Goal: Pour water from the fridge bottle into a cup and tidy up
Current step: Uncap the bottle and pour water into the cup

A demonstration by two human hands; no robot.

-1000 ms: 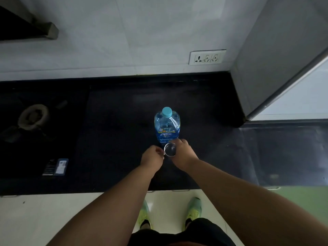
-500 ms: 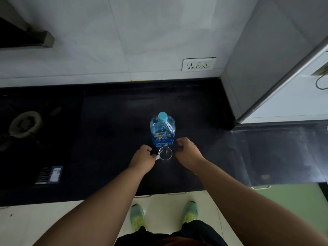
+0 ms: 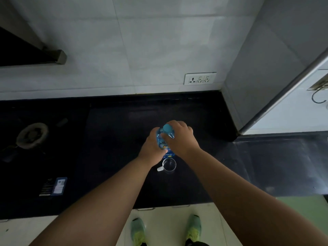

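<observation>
On the black counter (image 3: pixel 115 139), close to its front edge, a small clear cup (image 3: pixel 169 165) stands upright with its white handle turned to the left, and nothing grips it. Just behind the cup is the blue water bottle (image 3: pixel 164 139), its turquoise cap (image 3: pixel 167 128) on and showing between the person's two hands. Their left hand (image 3: pixel 152 146) is wrapped round the left side of the bottle's body, fingers curled against the plastic. Their right hand (image 3: pixel 181 139) comes over from the other side, fingers bent around the shoulder and neck just beside the cap; whether the thumb touches the cap I cannot tell. I also cannot tell whether the bottle's base rests on the counter, as the hands and cup hide it. Both forearms reach in from the lower corners. Over to the left a round stove burner (image 3: pixel 32 134) sits on the dark surface, and nearer the front edge lies a small blue and white card (image 3: pixel 59 186). Against the pale tiled wall behind there is a white socket plate (image 3: pixel 199 78). Down below, on the light floor, a pair of green shoes (image 3: pixel 138 229) point toward the counter.
</observation>
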